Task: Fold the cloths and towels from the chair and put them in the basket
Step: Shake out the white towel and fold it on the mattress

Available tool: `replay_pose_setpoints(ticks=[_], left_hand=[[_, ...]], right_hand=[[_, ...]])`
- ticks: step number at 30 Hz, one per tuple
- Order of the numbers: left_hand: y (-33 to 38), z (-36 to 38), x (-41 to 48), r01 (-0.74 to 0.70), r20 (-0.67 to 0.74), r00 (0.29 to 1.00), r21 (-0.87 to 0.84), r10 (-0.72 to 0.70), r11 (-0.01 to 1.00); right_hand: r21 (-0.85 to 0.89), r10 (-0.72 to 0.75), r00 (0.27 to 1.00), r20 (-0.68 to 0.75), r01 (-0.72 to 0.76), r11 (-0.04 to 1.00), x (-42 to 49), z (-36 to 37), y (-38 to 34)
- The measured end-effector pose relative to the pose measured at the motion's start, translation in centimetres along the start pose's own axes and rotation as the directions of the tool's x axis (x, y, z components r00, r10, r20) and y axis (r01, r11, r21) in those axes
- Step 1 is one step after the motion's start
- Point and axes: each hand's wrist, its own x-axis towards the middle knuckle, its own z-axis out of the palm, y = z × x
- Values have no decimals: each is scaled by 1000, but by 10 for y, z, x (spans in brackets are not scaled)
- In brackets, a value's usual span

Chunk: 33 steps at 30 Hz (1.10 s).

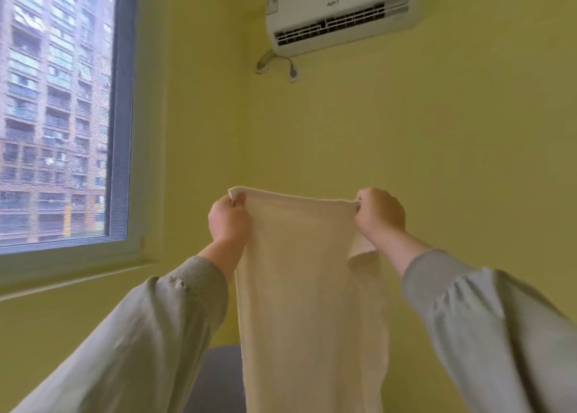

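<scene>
A cream towel (306, 287) hangs straight down in front of me, held up high by its top edge. My left hand (228, 217) pinches the top left corner. My right hand (379, 216) pinches the top right corner, where a flap of the towel folds back below the wrist. The top edge is stretched taut between both hands. The towel's lower end runs out of view at the bottom. Neither the basket nor the pile of cloths is in view.
A grey padded surface (218, 378), perhaps the chair, shows at the bottom behind the towel. A yellow wall corner lies ahead, with a window (59, 106) on the left and an air conditioner (340, 13) high on the right wall.
</scene>
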Motion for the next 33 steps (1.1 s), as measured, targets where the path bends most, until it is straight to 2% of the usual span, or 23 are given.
replay_pose_setpoints(ticks=[7,12,18,26,30,33], left_hand=[[6,-19,-1,11,-37,999,40,-9,999],[38,-35,-15,4,-60,998,-10,-4,1000],[96,-56,-42,-85,-65,995,-46,82,995],[150,-68,-81,-161,-50,986,-96,157,982],[144,-58,-96,-143,-13,990,-83,142,986],[126,-38,-104,-110,32,993,-65,112,992]], right_hand=[[45,162,975,-156,-156,987,-1,-11,18],[309,276,924,-263,-190,932,-4,-49,19],[568,434,809,-397,-155,808,-10,-132,11],[572,438,749,-497,-97,814,-32,-214,23],[533,428,734,-528,-107,840,-38,-214,45],[495,406,757,-512,-126,860,-42,-192,70]])
